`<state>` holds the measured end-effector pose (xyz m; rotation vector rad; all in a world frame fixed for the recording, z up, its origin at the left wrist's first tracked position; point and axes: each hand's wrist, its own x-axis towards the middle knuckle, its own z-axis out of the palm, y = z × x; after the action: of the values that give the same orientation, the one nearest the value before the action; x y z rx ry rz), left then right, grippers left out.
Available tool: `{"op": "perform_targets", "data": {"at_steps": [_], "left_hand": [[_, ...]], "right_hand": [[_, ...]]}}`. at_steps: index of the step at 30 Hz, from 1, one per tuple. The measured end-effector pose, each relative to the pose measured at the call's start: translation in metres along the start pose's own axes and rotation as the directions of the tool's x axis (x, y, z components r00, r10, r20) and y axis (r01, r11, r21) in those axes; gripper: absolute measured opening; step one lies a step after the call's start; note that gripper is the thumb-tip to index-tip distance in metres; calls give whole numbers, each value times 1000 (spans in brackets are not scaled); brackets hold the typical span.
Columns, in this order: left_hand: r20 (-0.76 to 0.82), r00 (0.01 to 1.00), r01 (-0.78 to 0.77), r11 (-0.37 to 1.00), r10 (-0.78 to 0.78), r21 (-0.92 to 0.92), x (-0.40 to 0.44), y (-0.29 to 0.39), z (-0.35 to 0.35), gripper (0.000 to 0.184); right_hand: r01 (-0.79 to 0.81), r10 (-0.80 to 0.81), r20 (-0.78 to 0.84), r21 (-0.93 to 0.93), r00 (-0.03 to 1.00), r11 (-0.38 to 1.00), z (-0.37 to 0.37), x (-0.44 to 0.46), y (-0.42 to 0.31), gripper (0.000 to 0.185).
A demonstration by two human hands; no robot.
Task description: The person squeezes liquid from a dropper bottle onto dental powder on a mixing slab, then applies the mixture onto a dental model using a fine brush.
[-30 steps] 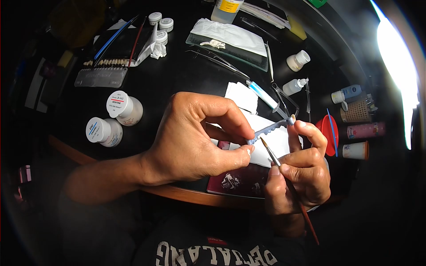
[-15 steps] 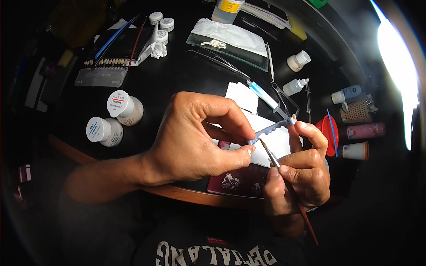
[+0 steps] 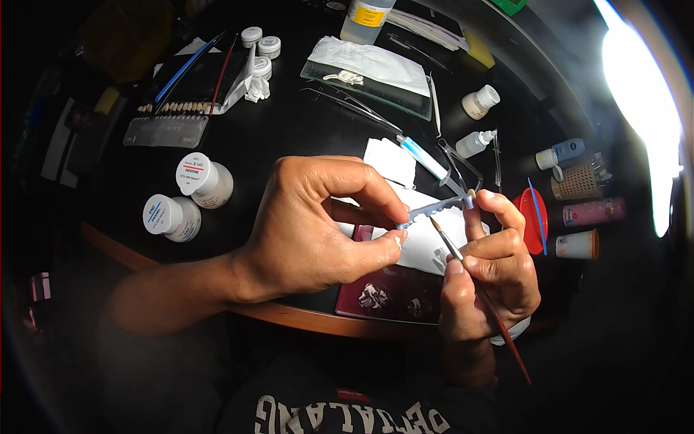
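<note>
My left hand (image 3: 318, 231) pinches one end of a slim blue-grey dental strip (image 3: 437, 208) with a bumpy lower edge between thumb and forefinger. A whitish smear marks the thumb. My right hand (image 3: 491, 275) is closed around a fine paintbrush (image 3: 509, 346) with a dark red handle and metal ferrule. Its pointed tip sits just below the middle of the strip; whether it touches cannot be told. The strip's far end, with a small tooth-coloured bit on it, meets a raised right fingertip. Beneath the hands are white paper (image 3: 416, 253) and a maroon booklet (image 3: 361, 286) with whitish smears.
Powder jars (image 3: 204, 181) stand left, near a tooth shade guide (image 3: 168, 132). A glass slab (image 3: 405, 101) with tissue lies at the back. Beyond my hands are a syringe (image 3: 423, 158), a dropper bottle (image 3: 475, 143) and a red dish (image 3: 533, 220). A bright lamp (image 3: 640, 108) shines right.
The brush tip has shifted slightly right and up along the strip, and its handle end has swung up and right. The strip has turned a little. Both hands keep their holds.
</note>
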<state>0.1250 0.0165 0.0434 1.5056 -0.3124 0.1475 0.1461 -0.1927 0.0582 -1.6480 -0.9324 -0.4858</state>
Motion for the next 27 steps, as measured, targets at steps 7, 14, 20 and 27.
{"op": "perform_targets", "data": {"at_steps": [7,14,20,27], "left_hand": [[-12,999,-39,999,40,10,0,-1,1,18],[-5,999,-48,999,48,-2,-1,-2,0,18],[-8,998,-58,998,58,-5,-1,-2,0,17],[-6,998,-55,998,55,-7,-1,-2,-1,17]], "right_hand": [[-62,64,50,-25,997,998,1,-2,-6,17],[-42,46,79,-51,996,998,0,-2,-6,19],[-15,22,72,-91,997,996,2,-2,-7,21],[69,-59,72,-137,996,988,3,0,-4,25]]}}
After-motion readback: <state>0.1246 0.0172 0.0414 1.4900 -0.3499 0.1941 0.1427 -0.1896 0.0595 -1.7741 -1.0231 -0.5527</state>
